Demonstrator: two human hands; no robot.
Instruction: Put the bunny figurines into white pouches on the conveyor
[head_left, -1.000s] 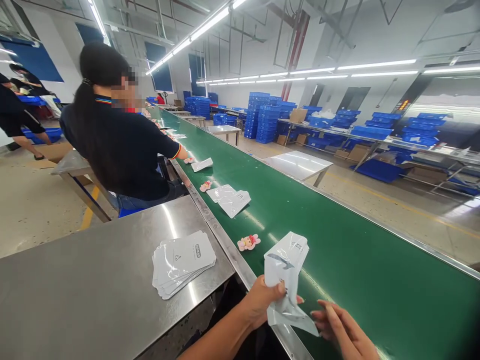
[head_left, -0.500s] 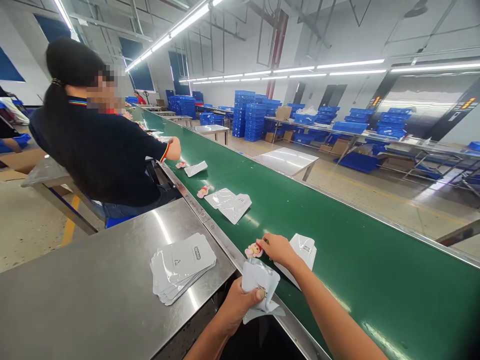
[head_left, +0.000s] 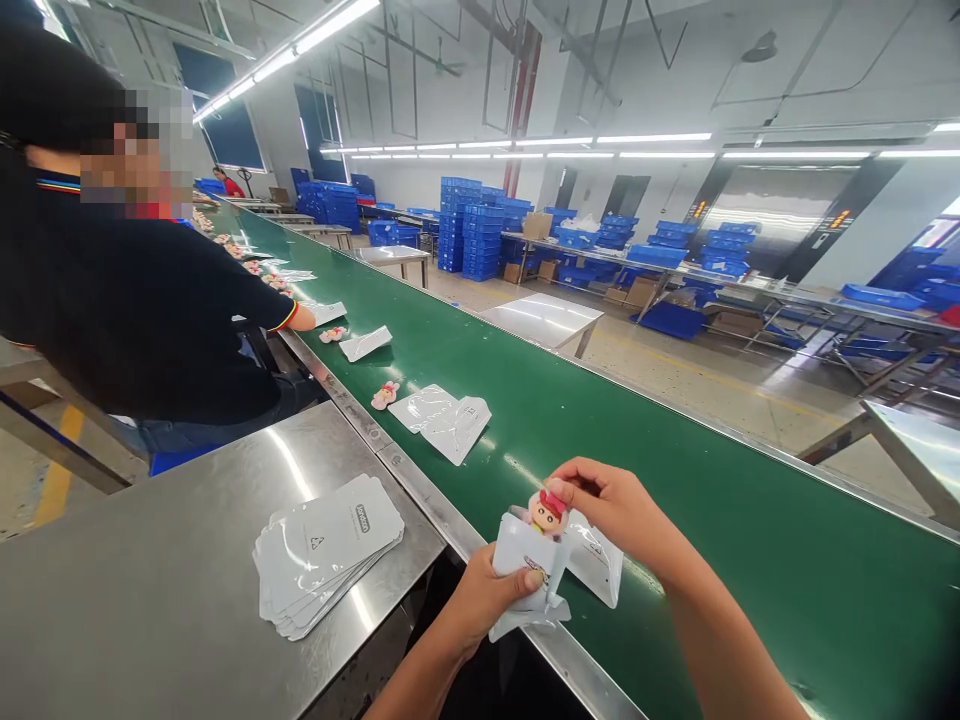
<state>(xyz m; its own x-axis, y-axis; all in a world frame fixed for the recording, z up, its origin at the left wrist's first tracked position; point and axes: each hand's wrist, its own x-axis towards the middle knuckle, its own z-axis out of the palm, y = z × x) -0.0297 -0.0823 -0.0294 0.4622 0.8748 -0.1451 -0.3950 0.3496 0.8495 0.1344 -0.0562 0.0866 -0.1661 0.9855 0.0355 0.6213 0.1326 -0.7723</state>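
Observation:
My left hand (head_left: 480, 600) is closed around a white foil pouch (head_left: 525, 560), its thumb pressed on the printed front. Between the fingers of my right hand (head_left: 600, 500) is a small doll (head_left: 548, 512) with a red top and a round face. The doll sits at the pouch's upper opening, its lower part hidden by the pouch. Behind them another white pouch (head_left: 596, 565) lies on the green conveyor belt (head_left: 675, 500). Farther up the belt, a pink doll (head_left: 385, 396) rests beside some overlapping white pouches (head_left: 450, 425).
A stack of white pouches (head_left: 330, 550) lies on the steel table (head_left: 165, 590) to the left. A co-worker (head_left: 142, 300) in a dark shirt sits by the belt, one arm over it. Metal tables (head_left: 544, 320) and stacked blue crates (head_left: 480, 240) stand beyond.
My right hand has lifted the doll off the belt and brought it to the mouth of the pouch in my left hand. The view has turned to the right.

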